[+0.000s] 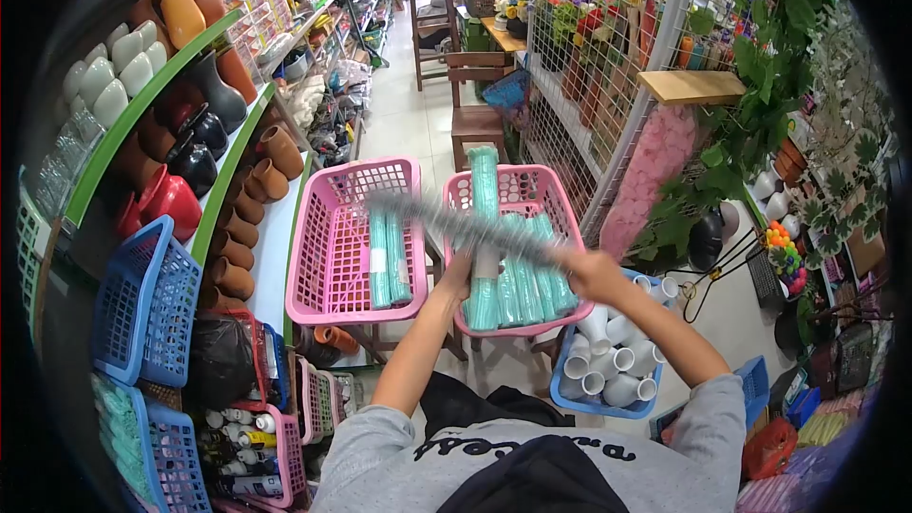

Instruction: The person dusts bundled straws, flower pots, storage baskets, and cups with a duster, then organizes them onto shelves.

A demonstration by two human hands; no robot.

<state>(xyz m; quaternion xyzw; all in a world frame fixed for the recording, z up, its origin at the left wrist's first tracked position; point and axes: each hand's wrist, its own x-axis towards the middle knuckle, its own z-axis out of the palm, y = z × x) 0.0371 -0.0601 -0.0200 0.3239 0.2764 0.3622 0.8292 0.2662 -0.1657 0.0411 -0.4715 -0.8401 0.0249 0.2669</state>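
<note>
My right hand point(594, 277) is closed on one end of a long grey duster-like stick point(475, 228), blurred by motion, which slants up to the left over both pink baskets. My left hand point(458, 275) is at the near left part of the right pink basket point(560, 192), beside an upright teal plastic-wrapped bundle point(484, 192); its fingers are mostly hidden. More teal bundles point(532, 290) lie in that basket. The left pink basket point(302, 271) holds a few teal bundles point(388, 261) along its right side.
A blue basket point(603, 407) of white vases stands at the lower right. Shelves with clay pots point(233, 275) and dark vases line the left. Ahead are a wooden chair point(475, 119) and a wire rack point(570, 85) of artificial flowers. Blue baskets point(142, 304) hang at the left.
</note>
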